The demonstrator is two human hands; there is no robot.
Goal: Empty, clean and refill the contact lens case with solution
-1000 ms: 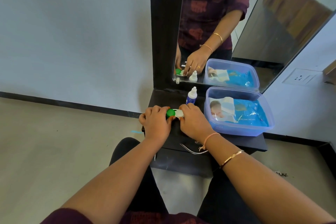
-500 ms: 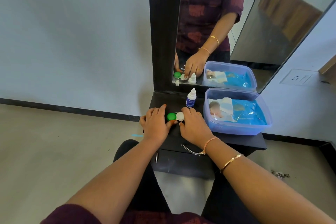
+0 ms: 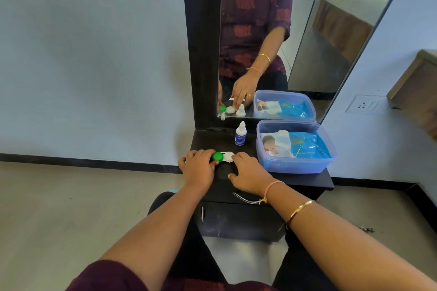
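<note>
Black worktop [image 3: 307, 181] carries the contact lens case [image 3: 224, 157], lying flat on its left part, green end to the left, white end to the right. The left hand [image 3: 199, 169] pinches the green end between fingers and thumb. The right hand [image 3: 249, 172] rests spread, a fingertip touching the white end. The solution bottle [image 3: 240, 134] stands upright just behind the case. A blue tub [image 3: 295, 166] sits to the right.

One case [image 3: 224, 158], with one green cap [image 3: 217, 156] and one white cap [image 3: 229, 155]. One bottle [image 3: 240, 135] at its 1 o'clock, one tub [image 3: 295, 166] holding one wipes pack [image 3: 305, 147] at 3 o'clock. One bangle [image 3: 299, 211], one thread band [image 3: 271, 187].
</note>
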